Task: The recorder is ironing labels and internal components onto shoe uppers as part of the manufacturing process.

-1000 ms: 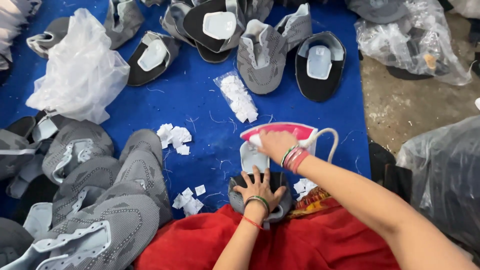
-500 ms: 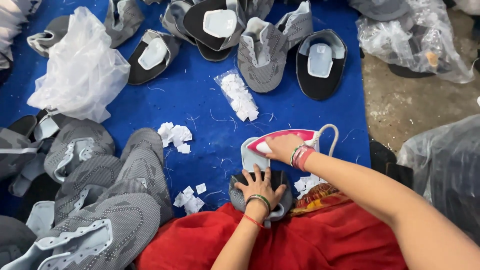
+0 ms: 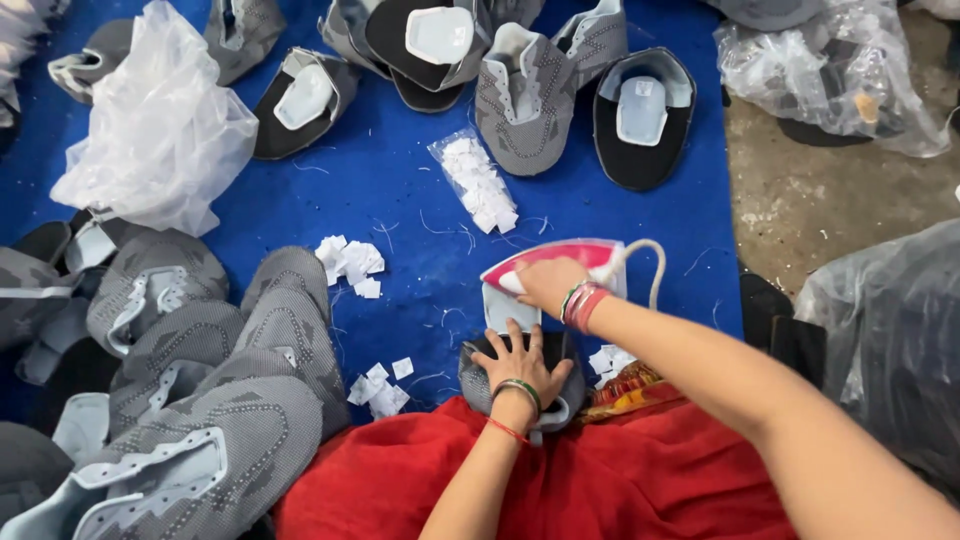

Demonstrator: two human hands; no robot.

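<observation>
Grey knitted fabric is under my left hand (image 3: pixel 522 368): it is a shoe upper (image 3: pixel 480 385) lying on the blue cloth (image 3: pixel 400 190) just in front of my red garment (image 3: pixel 640 470). My left fingers are spread open and pressed flat on this piece. My right hand (image 3: pixel 548 283) is closed around the handle of a pink and white iron (image 3: pixel 560 262), which stands on the pale inner part of the same upper, just beyond my left fingertips. Its cord (image 3: pixel 655 268) makes a loop at the right. Small white paper pieces (image 3: pixel 350 262) lie near on the cloth, and a clear bag of them (image 3: pixel 475 180) is further away. A pile of grey uppers (image 3: pixel 200 400) is at my left side.
</observation>
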